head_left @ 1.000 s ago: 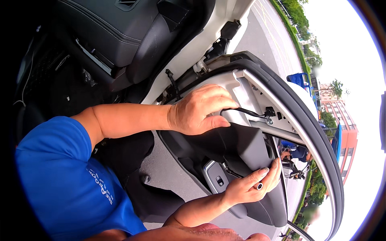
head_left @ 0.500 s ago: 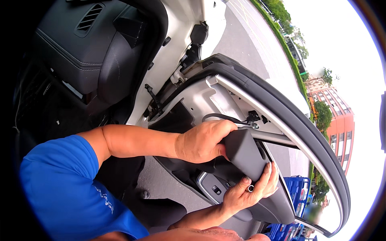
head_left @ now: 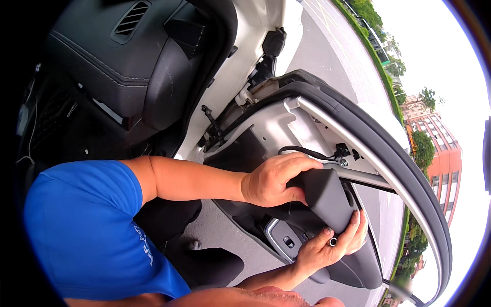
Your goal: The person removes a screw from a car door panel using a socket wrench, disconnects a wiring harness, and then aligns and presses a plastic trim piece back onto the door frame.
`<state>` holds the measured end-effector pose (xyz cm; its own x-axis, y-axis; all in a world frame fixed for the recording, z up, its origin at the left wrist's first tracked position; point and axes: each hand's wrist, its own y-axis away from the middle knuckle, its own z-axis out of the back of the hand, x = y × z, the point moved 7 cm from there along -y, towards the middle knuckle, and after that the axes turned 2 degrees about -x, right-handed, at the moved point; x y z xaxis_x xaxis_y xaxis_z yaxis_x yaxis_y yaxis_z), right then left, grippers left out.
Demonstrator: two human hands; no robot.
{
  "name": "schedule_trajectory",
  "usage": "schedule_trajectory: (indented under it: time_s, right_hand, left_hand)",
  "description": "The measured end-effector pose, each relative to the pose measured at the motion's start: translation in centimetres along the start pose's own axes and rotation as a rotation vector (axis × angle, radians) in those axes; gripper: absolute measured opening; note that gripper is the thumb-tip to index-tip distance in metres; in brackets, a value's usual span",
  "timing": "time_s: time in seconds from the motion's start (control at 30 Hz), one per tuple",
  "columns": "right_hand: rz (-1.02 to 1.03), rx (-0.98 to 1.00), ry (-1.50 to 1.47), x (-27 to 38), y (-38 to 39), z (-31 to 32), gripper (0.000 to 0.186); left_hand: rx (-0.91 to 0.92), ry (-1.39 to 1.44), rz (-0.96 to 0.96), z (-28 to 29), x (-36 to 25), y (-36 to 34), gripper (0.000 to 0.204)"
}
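Observation:
The dark grey trim panel [head_left: 327,197] of an open car door is gripped between my two hands. My left hand [head_left: 279,179] is closed round the panel's front corner, thumb beneath and fingers over the top. My right hand [head_left: 335,248] holds its rear side, fingers bent over the edge. A small round metal end [head_left: 332,241] of something dark shows between the right fingers; the rest is hidden. Next to the left hand, bare white door metal [head_left: 302,125] shows, with a black cable [head_left: 307,150] running across it. Below the panel sits a window-switch plate [head_left: 285,239].
The door frame [head_left: 378,138] curves round on the right. To the left are the dashboard [head_left: 110,66] with its air vent and the dark footwell. A door check strap [head_left: 212,123] spans the hinge gap. Grey pavement [head_left: 215,230] lies below; a red building [head_left: 440,148] stands outside.
The whole view has shifted, so the door, panel and arms appear farther right. Both hands keep their hold on the panel, with little visible change between hands and panel.

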<state>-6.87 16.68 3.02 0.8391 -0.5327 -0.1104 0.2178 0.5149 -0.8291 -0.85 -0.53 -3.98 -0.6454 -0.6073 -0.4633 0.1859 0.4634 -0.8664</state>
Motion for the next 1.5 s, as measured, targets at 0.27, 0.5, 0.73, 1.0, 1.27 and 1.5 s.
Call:
schedule_trajectory:
  time_s: [0.27, 0.5, 0.73, 1.0, 1.27, 1.5]
  right_hand:
    - [-0.01, 0.035, 0.031, 0.7, -0.2, 0.6, 0.061]
    - [-0.018, 0.039, 0.025, 0.1, 0.3, 0.6, 0.06]
    - [-0.004, 0.01, 0.041, 0.4, 0.7, 0.9, 0.061]
    - [0.046, -0.002, 0.035, 0.3, 0.3, 0.5, 0.062]
    - [0.079, -0.099, 0.014, 0.1, 0.5, 0.6, 0.064]
    - [0.144, -0.104, -0.007, 0.4, 0.8, 1.0, 0.056]
  left_hand:
    - [-0.029, -0.385, 0.02, 7.3, 0.5, 9.5, 0.081]
    - [0.045, -0.451, 0.54, 12.7, 7.8, 7.9, 0.098]
    - [0.084, -0.233, 0.484, 11.8, 8.6, 5.4, 0.066]
    - [0.275, -0.322, 0.439, 11.1, 8.1, 5.7, 0.045]
    - [0.143, -0.25, 0.661, 10.8, 8.3, 6.0, 0.045]
    - [0.293, -0.294, 0.625, 10.5, 8.1, 6.4, 0.04]
